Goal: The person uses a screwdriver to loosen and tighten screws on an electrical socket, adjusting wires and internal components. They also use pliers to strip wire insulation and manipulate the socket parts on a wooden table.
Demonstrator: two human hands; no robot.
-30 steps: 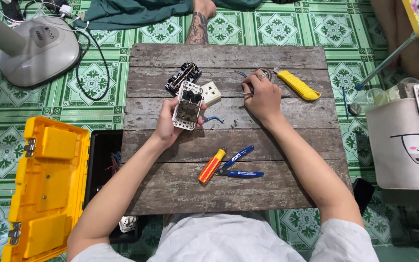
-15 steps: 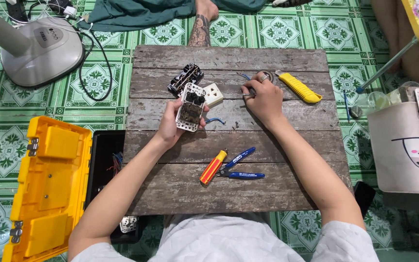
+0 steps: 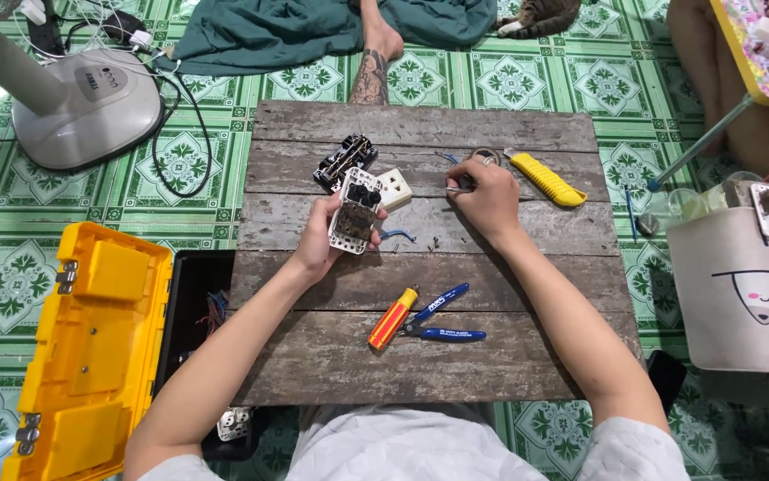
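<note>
Our left hand grips the socket, its back open. Right of the socket, our right hand pinches a small metal part. Screwdriver and cutters lie unused below the socket, so we judge the work unfinished.

"Where are the two arms?"
"Both are bare and reach forward over the wooden board."
"What is the left hand doing?"
"Its fingers are curled, and it is lifted a bit."
"And the right hand?"
"It is closed tight, farther up the board."
</note>
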